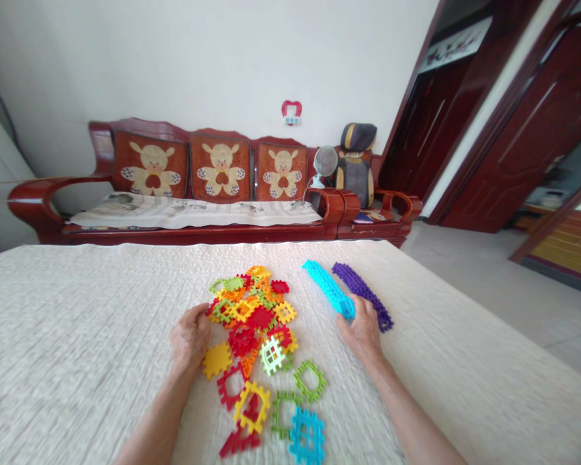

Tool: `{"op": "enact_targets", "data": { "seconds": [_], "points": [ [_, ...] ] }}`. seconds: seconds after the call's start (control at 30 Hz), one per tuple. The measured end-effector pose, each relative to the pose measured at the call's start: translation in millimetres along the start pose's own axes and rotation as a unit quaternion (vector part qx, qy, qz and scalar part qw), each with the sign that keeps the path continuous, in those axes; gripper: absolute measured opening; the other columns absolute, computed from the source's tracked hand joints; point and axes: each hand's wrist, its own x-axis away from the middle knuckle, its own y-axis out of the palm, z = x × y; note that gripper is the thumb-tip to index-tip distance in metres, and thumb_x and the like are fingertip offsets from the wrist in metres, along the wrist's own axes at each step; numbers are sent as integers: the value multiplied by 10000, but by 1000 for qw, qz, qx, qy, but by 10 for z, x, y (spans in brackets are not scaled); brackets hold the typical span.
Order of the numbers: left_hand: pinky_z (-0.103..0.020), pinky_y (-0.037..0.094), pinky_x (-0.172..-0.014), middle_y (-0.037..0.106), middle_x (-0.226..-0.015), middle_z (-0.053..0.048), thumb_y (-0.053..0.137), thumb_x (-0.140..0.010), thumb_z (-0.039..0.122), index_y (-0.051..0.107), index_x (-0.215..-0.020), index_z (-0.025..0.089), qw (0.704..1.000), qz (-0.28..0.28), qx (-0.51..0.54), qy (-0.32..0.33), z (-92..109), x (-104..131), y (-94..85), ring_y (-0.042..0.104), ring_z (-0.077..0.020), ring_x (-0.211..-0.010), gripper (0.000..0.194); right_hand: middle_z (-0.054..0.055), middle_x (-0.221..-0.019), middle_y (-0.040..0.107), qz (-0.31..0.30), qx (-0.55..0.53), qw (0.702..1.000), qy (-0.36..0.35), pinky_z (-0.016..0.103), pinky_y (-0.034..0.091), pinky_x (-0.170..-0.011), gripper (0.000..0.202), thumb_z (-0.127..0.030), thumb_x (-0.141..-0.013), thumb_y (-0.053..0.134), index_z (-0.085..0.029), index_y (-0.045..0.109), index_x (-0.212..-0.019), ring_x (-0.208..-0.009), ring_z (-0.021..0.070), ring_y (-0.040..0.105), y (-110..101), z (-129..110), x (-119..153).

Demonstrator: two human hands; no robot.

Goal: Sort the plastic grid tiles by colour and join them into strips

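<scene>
My left hand (192,332) rests at the left edge of a loose pile of red, orange, yellow and green plastic pieces (260,316), its fingertips at a red piece. My right hand (361,326) has its thumb and fingers around the near end of a light blue row of stacked pieces (326,284). Right beside that lies a purple row (361,290), partly behind my right hand. Nearer to me are a yellow frame (252,407), a green frame (310,381) and a blue window piece (307,436), all flat on the white cover (101,336).
Beyond the covered surface stands a red wooden sofa (198,236) with bear cushions (221,169). A small fan (325,161) and a chair with a massage cushion (356,174) are at its right. Dark red doors are on the right.
</scene>
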Motion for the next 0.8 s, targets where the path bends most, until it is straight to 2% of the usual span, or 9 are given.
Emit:
{"op": "enact_targets", "data": {
  "seconds": [0.23,0.47,0.63,0.7,0.8],
  "points": [
    [-357,469,-882,698,-992,-61,424,-779,201,687,-991,186,1000,-7,-5,-9,17,0,-13,628,-221,-938,338,113,-1086,524,-30,-2,999,21,425,433,-866,483,-276,-702,540,-164,475,-1168,-1001,267,502,54,45,25],
    [-340,476,-847,703,-946,-59,419,-767,207,691,-969,184,1000,10,2,6,-22,-4,17,632,-211,-875,340,112,-1119,487,-6,-21,1000,1,454,418,-899,505,-278,-691,563,-176,472,-1177,-1029,270,490,22,7,23],
    [-327,481,-822,706,-917,-52,421,-773,214,691,-972,185,1000,23,17,1,-12,7,20,635,-197,-833,337,111,-1130,493,13,-98,993,-62,434,388,-954,406,-237,-751,506,-173,500,-1151,-1087,248,472,-121,-254,27],
    [-325,477,-834,705,-935,-56,418,-776,210,689,-982,180,1000,19,20,-2,-2,11,17,635,-196,-848,342,94,-1072,524,-17,-142,985,-98,405,401,-941,315,-206,-768,487,-183,536,-1079,-1049,226,498,-177,-411,58],
    [-328,465,-865,697,-990,-65,408,-778,198,686,-997,171,1000,13,17,0,11,12,16,630,-202,-906,355,68,-970,549,-94,-194,964,-156,368,428,-890,183,-179,-778,482,-195,567,-938,-972,203,526,-244,-648,165]
  ]
}}
